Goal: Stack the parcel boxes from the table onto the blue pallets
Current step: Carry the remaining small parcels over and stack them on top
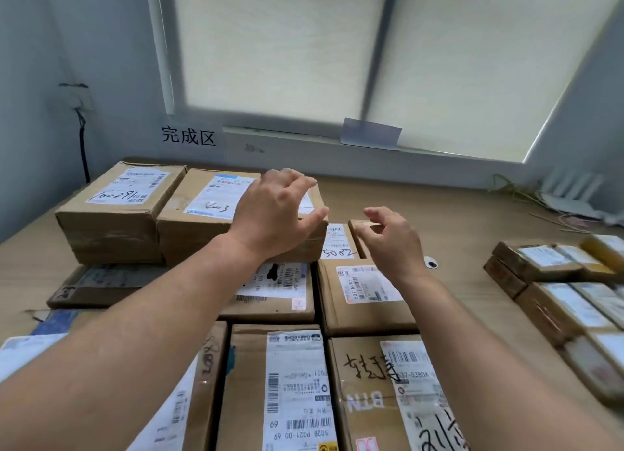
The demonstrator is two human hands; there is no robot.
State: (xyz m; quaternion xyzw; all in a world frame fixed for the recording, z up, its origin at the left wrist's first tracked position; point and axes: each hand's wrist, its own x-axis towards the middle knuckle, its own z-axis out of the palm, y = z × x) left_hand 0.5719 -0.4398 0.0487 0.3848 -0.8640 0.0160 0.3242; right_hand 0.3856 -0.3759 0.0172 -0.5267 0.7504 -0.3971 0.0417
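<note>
**On the wood top: 2 bare hands over stacked parcels, nothing gripped**

On the wood surface (472,221), cardboard parcel boxes are packed in tight rows, w/ a 2nd layer begun at the back L. There, 2 taller boxes are set side by side on the lower layer: the far-left box (114,207), w/ a handwritten label, and the labelled box (199,214) touching its R side.

The left hand (273,211) is held over the R end of the labelled box. Its fingers are nearly straight and slightly spread, and the thumb is stretched toward the box's near R corner. Nothing is gripped, and contact w/ the cardboard can't be told. The right hand (393,239) is held just R of it, above a small box (358,227). Its fingers are loosely curled, thumb and forefinger apart, and nothing is held. Both forearms are bare.

Under the arms, more of the lower layer is seen:
- a flat dark box (101,283) at L
- a mid box (273,292) w/ barcode labels
- a box marked 507 (361,295) just beside it at R
- in the front row, a long-label box (290,383) and a box lettered BTN (371,383)

At far R, well apart, a 2nd group of boxes (557,302) is stacked on the same surface. A small black-and-white round item (431,263) lies btwn the 2 groups. On the wall behind, a paper sign (189,136) is fixed below a window w/ a drawn blind (287,45), and a black cable (82,140) hangs at L.
</note>
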